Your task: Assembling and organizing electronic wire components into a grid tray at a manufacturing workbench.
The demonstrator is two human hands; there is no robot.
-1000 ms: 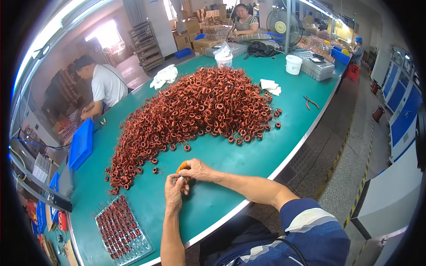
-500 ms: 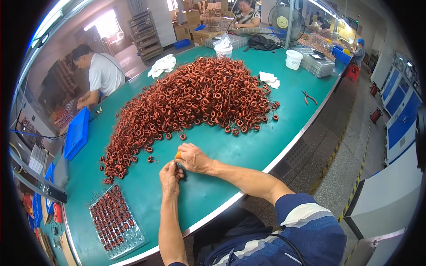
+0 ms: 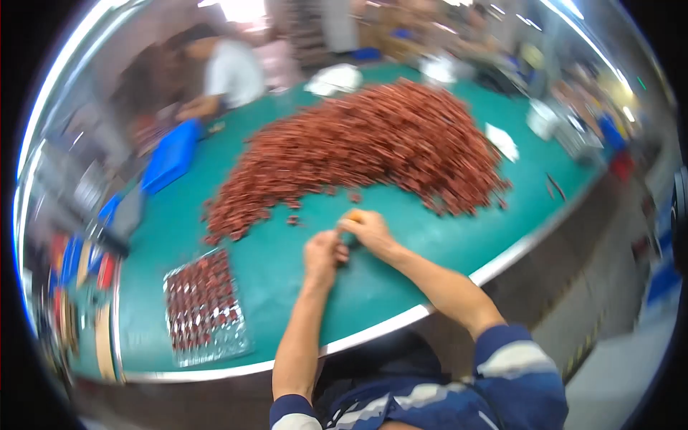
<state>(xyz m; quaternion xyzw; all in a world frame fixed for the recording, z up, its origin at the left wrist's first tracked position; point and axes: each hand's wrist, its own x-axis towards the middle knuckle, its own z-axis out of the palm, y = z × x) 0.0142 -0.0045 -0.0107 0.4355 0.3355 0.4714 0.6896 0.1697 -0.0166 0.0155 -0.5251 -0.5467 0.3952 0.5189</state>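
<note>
The left hand [image 3: 322, 254] and right hand [image 3: 369, 230] are meeting closely, likely doing fine handwork (blur is hiding whether the curled fingers [image 3: 341, 252] grasp anything). Red coils [image 3: 373, 147] are lying heaped at twelve o'clock, a clear tray [image 3: 228, 345] at eight; the next move seemingly calls for steadiness.

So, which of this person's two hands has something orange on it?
The right hand: an orange patch, though blurred, shows at its fingers, while the left hand shows no orange.
</note>
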